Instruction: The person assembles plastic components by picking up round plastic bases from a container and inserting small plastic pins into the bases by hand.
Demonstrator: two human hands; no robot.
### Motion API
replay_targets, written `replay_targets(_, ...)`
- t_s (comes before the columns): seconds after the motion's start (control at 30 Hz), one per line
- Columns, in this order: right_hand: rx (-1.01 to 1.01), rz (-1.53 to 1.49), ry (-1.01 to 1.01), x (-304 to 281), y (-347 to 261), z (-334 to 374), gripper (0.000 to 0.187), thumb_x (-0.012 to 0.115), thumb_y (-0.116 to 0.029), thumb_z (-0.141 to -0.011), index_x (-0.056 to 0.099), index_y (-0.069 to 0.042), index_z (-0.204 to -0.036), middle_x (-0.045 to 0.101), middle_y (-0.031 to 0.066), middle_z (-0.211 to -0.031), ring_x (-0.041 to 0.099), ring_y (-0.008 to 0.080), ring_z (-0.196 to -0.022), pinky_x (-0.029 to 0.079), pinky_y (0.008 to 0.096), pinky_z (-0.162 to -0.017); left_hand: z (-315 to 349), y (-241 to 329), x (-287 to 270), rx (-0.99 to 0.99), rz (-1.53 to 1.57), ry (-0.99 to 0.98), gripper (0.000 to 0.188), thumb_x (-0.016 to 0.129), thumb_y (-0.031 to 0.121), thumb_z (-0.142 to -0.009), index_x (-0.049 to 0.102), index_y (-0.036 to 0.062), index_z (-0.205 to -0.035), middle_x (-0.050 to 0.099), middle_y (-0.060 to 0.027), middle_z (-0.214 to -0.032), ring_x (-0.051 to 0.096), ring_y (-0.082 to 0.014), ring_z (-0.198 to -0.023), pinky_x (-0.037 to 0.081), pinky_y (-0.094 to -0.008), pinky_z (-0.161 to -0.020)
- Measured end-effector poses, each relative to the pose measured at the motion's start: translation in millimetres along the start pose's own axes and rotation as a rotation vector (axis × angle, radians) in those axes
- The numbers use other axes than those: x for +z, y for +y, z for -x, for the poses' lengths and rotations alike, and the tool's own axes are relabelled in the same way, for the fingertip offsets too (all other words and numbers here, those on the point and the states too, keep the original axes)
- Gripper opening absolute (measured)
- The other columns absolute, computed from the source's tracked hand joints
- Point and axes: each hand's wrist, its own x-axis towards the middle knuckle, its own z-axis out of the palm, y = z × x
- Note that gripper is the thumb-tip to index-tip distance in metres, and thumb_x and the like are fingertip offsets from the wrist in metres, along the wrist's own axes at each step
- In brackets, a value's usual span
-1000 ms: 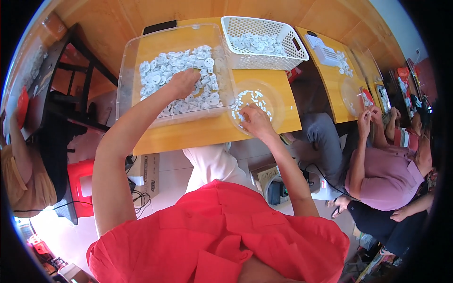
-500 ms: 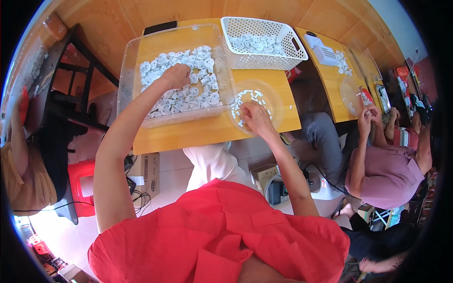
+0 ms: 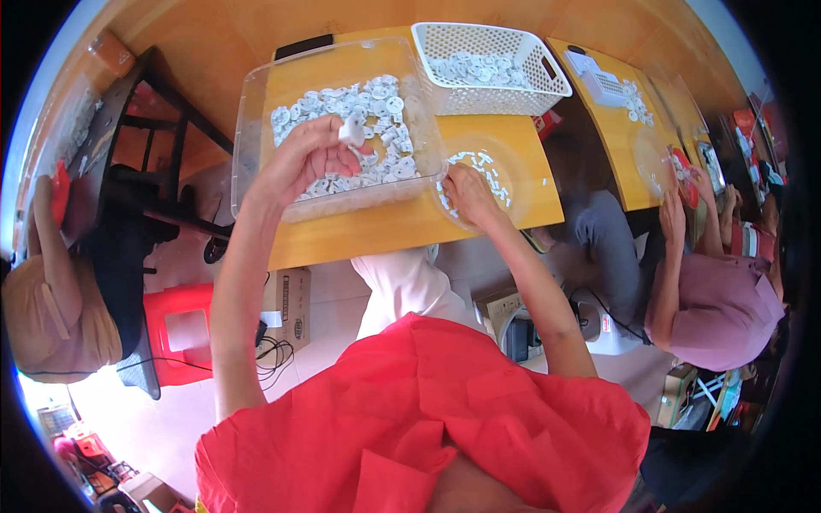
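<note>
My left hand is raised over the near part of a clear plastic tub. Between its thumb and fingers it grips a small white plastic part with a rounded end. Below lies a heap of similar white parts, several of them round discs. My right hand is at the left side of a shallow round clear dish holding small white strip-like pieces. Its fingers are pressed together, and whatever is between them is hidden.
A white perforated basket with more white parts stands behind the dish. A yellow wooden table carries these containers. To the right, a co-worker in a mauve shirt sits at another table; to the left, a red stool stands on the floor.
My left hand has come up out of the heap toward me, turned palm up, with a white plastic part. My right hand stays at the dish. The whole view has shifted slightly.
</note>
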Motion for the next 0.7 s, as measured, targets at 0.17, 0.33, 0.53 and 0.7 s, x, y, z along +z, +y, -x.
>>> replay_targets(0.17,0.222,-0.364,0.076,-11.8,-0.2,9.0,0.008,0.061,-0.006,-0.075,0.065,0.001,-0.074,0.063,0.0127,-0.065,0.059,0.0211,-0.056,0.047,0.0308,-0.054,35.9,-38.2,43.9,0.046,0.248,-0.043,0.018,0.045,0.011,-0.080,0.053,-0.0028,-0.090,0.061,-0.0205,-0.089,0.063,-0.0215,-0.066,0.053,-0.0294,-0.060)
replay_targets(0.33,0.442,-0.905,0.002,-20.0,14.0,14.1,0.011,0.065,-0.003,-0.075,0.065,0.001,-0.085,0.063,0.0064,-0.069,0.055,0.0079,-0.056,0.045,0.0198,-0.052,47.9,-89.6,67.4,0.050,0.524,-0.048,0.023,0.045,0.014,-0.081,0.053,-0.0059,-0.091,0.061,-0.0203,-0.088,0.062,-0.0209,-0.065,0.054,-0.0288,-0.058)
replay_targets(0.53,0.399,-1.026,0.001,-28.0,9.6,21.6,0.015,0.062,0.002,-0.075,0.063,0.003,-0.089,0.062,0.0052,-0.070,0.054,0.0071,-0.057,0.043,0.0185,-0.052,49.9,-128.9,83.5,0.055,0.713,-0.067,0.028,0.046,0.018,-0.083,0.052,-0.0069,-0.096,0.060,-0.0199,-0.089,0.061,-0.0203,-0.068,0.053,-0.0277,-0.059)
replay_targets(0.7,0.397,-0.965,0.021,-28.7,12.9,24.8,0.012,0.060,0.000,-0.078,0.064,0.001,-0.089,0.061,0.0031,-0.068,0.053,0.0065,-0.058,0.044,0.0186,-0.056,49.8,-134.0,87.1,0.037,0.746,-0.066,0.028,0.046,0.018,-0.084,0.052,-0.0066,-0.096,0.060,-0.0201,-0.090,0.061,-0.0208,-0.068,0.053,-0.0280,-0.059)
